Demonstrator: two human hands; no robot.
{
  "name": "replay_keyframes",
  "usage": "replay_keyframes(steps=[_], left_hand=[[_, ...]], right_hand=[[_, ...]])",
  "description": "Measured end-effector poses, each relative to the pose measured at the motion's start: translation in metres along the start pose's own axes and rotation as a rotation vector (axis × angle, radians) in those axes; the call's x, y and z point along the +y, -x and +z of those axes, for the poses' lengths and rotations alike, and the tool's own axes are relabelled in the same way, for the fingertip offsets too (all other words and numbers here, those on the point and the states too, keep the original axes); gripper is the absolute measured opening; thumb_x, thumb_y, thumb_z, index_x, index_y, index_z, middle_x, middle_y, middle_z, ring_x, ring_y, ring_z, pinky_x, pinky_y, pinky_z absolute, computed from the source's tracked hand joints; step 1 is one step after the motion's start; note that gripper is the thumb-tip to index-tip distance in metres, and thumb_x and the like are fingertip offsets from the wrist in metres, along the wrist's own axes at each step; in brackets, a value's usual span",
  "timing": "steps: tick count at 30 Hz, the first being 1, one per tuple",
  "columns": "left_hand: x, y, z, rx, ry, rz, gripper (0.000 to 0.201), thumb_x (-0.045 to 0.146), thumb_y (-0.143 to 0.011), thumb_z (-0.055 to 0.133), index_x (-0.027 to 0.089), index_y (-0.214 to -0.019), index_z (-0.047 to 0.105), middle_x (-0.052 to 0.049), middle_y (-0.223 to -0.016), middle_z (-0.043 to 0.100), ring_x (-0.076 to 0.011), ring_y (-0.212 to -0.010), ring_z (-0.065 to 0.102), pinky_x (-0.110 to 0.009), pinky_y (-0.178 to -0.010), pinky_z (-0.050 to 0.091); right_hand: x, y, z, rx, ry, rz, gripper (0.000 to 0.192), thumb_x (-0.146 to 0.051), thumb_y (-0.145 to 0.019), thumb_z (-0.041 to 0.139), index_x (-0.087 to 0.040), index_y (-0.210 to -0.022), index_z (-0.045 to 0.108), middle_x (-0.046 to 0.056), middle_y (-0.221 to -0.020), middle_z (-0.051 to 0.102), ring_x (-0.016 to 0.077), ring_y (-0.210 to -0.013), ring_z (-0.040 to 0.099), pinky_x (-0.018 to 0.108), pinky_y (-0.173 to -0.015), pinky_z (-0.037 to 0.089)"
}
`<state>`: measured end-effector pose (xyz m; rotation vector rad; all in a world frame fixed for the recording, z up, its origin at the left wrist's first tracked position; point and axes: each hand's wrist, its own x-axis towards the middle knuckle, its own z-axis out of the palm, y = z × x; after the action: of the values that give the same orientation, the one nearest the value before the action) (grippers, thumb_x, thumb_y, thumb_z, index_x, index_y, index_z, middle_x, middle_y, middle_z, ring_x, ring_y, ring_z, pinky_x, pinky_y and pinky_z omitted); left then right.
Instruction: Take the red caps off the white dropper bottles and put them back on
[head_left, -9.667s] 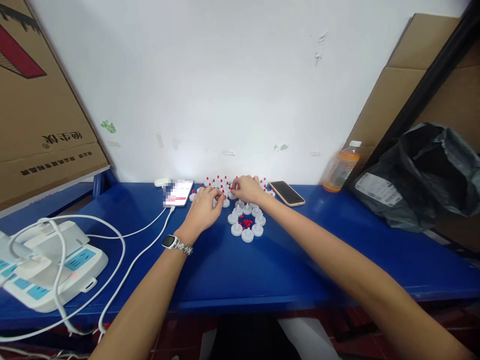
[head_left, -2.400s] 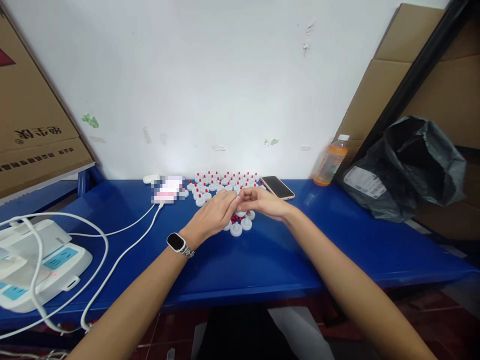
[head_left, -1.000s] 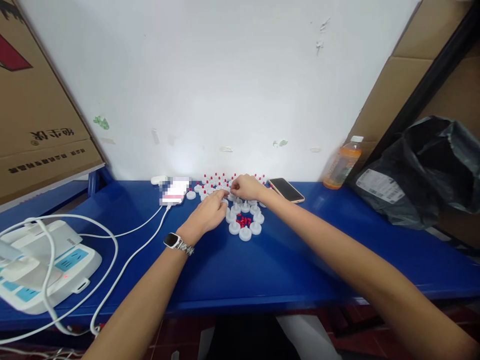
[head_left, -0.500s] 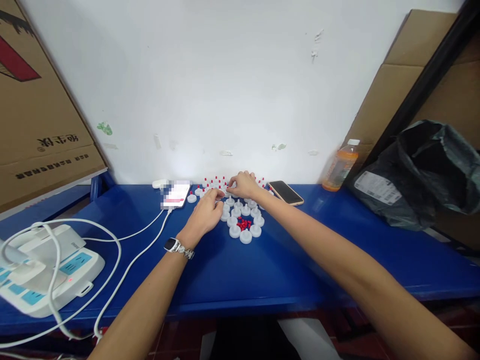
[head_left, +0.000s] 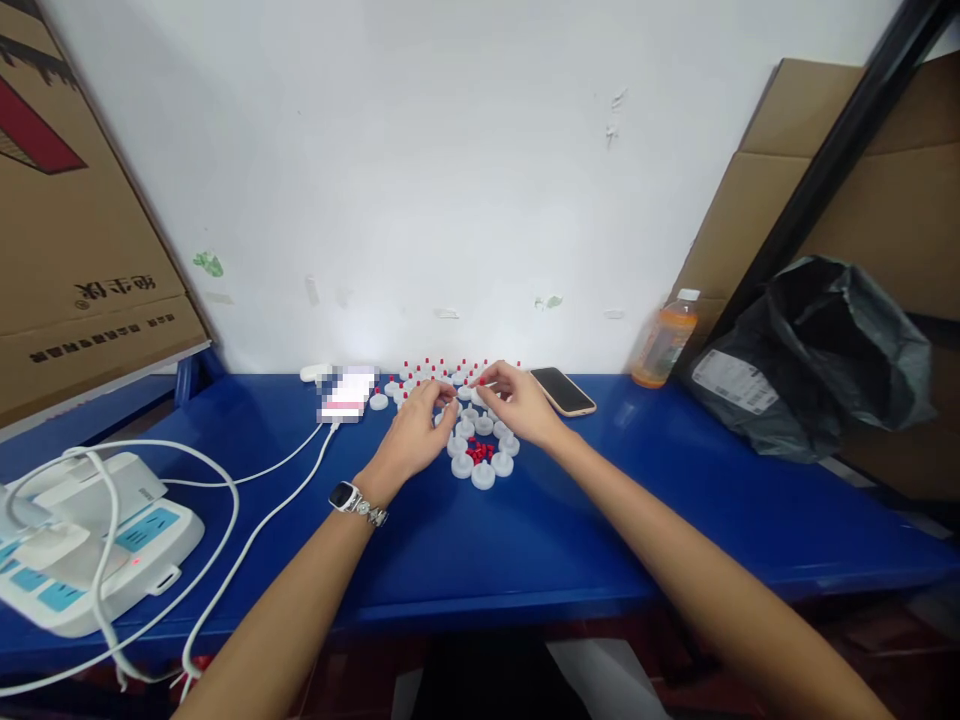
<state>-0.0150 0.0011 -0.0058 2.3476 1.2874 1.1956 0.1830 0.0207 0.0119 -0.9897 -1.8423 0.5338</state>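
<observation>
White caps (head_left: pixel 483 476): round, squat, milky white, narrow stem rising from the middle; near set bare-stemmed, rough ring on blue table (head_left: pixel 510 550), mid-view
Loose red tips (head_left: pixel 480 452): small, bright red, tumbled in a heap inside the ring
Red-tipped caps (head_left: pixel 379 400): same white bases, red tip upright on stem; crowded at 11 to 12 o'clock of the ring, toward the wall (head_left: pixel 480 200); some hidden by hands
Left hand (head_left: pixel 420 430): 10 o'clock of ring, fingers curled, thumb and index near the caps; can't tell if grasping anything
Right hand (head_left: pixel 521 405): 1 o'clock, thumb and fingertips bent in at a red-tipped cap; can't tell if pinched or only close
Watch (head_left: pixel 345 496): left wrist, dark face, metal band
Dark-screen phone (head_left: pixel 562 391): 2 o'clock, flat
Lit phone (head_left: pixel 352 390): 10 o'clock, cable attached, screen pixelated
Bottle (head_left: pixel 666 340): farther out at 2 o'clock, orange, white lid
Black bag (head_left: pixel 810 360): 3 o'clock, crumpled, white label
Power strip (head_left: pixel 161 560): between 8 and 9 o'clock, white, blue sockets
</observation>
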Motion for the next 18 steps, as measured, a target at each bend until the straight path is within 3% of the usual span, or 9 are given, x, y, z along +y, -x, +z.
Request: replay_keyframes(steps=[2,5,9,14,18], left_hand=[[0.006,0.002,0.005,-0.045,-0.005,0.064,0.026,0.038,-0.093,0.053,0.021,-0.114,0.055,-0.008,-0.109,0.064,-0.0239,-0.104,0.062,-0.04,-0.088,0.051],[0.014,0.004,0.012,-0.071,-0.004,0.09,0.036,0.042,-0.091,0.059,0.022,-0.119,0.051,-0.007,-0.109,0.064,-0.0237,-0.101,0.063,-0.04,-0.088,0.05],[0.02,0.005,0.015,-0.045,0.08,0.068,0.03,0.037,-0.096,0.053,0.021,-0.12,0.047,-0.004,-0.097,0.064,-0.0186,-0.087,0.063,-0.034,-0.078,0.051],[0.022,0.004,0.014,-0.02,0.159,0.156,0.041,0.033,-0.098,0.051,0.021,-0.135,0.039,-0.006,-0.104,0.059,-0.0156,-0.085,0.06,-0.03,-0.076,0.051],[0.021,0.004,0.014,-0.056,0.127,0.2,0.038,0.033,-0.1,0.048,0.023,-0.136,0.041,-0.007,-0.107,0.058,-0.0158,-0.084,0.059,-0.03,-0.075,0.051]], right_hand=[[-0.002,0.013,0.001,0.118,-0.051,0.025,0.016,-0.035,-0.083,0.062,-0.02,-0.086,0.059,0.004,-0.089,0.066,0.0178,-0.084,0.063,0.028,-0.071,0.047],[-0.003,0.019,0.011,0.222,-0.158,0.065,0.021,-0.04,-0.081,0.063,-0.021,-0.08,0.055,0.0,-0.077,0.057,0.0153,-0.072,0.056,0.027,-0.064,0.044],[-0.003,0.018,0.023,0.178,-0.376,0.135,0.026,-0.044,-0.083,0.059,-0.023,-0.077,0.045,-0.005,-0.064,0.048,0.0122,-0.056,0.045,0.025,-0.055,0.04],[-0.001,0.022,0.024,0.147,-0.315,0.107,0.04,-0.054,-0.093,0.049,-0.023,-0.069,0.041,-0.004,-0.06,0.039,0.0122,-0.055,0.038,0.025,-0.051,0.033],[-0.004,0.025,0.023,0.081,-0.328,0.095,0.052,-0.065,-0.094,0.041,-0.022,-0.065,0.041,-0.003,-0.059,0.037,0.0122,-0.055,0.037,0.026,-0.052,0.033]])
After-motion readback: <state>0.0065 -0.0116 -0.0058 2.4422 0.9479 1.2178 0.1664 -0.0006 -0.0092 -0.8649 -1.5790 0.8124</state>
